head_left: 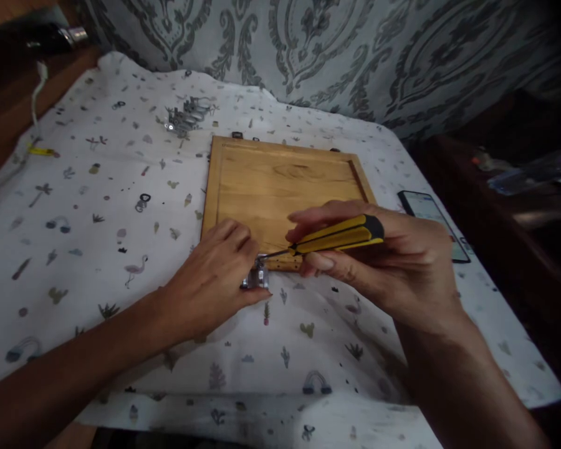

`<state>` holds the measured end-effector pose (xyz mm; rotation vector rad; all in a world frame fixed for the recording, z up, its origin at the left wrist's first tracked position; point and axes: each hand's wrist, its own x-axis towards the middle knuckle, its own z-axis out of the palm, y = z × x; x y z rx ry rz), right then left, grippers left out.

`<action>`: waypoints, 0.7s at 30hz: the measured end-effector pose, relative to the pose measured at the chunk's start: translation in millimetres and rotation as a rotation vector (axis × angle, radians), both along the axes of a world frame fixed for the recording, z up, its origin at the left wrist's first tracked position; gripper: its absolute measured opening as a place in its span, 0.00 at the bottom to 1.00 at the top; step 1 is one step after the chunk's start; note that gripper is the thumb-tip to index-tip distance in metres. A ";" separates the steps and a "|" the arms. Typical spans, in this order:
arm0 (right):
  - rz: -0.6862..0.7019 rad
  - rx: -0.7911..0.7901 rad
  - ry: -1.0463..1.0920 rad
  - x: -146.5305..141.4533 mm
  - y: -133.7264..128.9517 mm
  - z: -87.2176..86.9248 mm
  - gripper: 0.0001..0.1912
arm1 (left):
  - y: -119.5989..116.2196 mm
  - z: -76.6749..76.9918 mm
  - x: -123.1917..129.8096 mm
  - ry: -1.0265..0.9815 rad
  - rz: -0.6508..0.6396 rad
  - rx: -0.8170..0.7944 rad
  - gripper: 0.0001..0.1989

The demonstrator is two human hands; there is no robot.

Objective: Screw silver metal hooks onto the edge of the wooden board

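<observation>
Phone (425,207) (partly) behind right hand (395,265)

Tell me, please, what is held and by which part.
The right hand holds the screwdriver by its handle; the left hand, the metal fitting by its left and near sides.

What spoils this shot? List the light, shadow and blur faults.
Head view: dim, nearly black along the right edge; soft shadow on the tablecloth beside the right forearm. Head view: the metal hinge glints, but is too blurred to show its contact with the tip of the screwdriver. Head view: phone text unreadable.
</observation>
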<state>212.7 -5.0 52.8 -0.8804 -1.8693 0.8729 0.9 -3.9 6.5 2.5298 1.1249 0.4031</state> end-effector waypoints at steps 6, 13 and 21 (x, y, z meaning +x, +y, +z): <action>-0.078 0.157 -0.063 -2.5 1.0 -3.3 0.05 | -0.8 -2.5 0.7 -0.009 0.011 0.038 0.17; -0.167 0.281 -0.095 -6.8 2.9 -11.9 0.09 | -1.4 -4.1 0.8 -0.018 0.019 0.045 0.17; -0.297 0.342 0.093 -9.1 -3.0 -13.4 0.04 | 0.0 -0.6 0.7 -0.011 -0.001 0.039 0.16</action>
